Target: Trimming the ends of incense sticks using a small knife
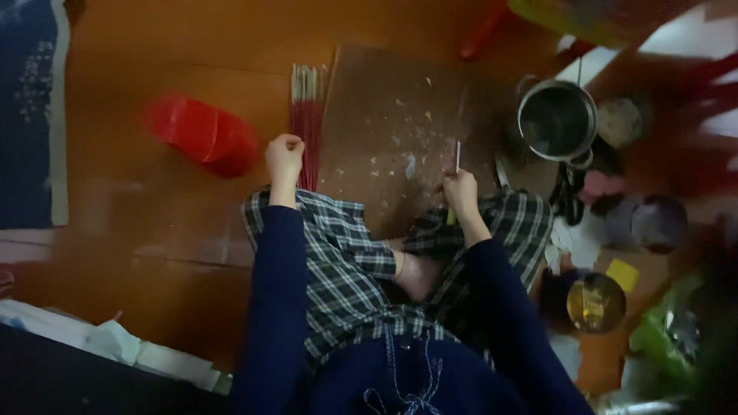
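At mid-frame, the right hand [460, 187] pinches a thin pale stick [458, 156] upright over the brown board [384, 131], while the left hand [284, 156], fingers curled shut, grips the red stick bundle [305, 115].

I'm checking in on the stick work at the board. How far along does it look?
Done, it seems: a bundle of red sticks lies on the floor beside the brown board. In hand: the right hand has its grip on one thin pale stick, upright over the board; the left hand is fisted by the bundle. What is left cannot be judged, as no pile of unworked sticks shows.
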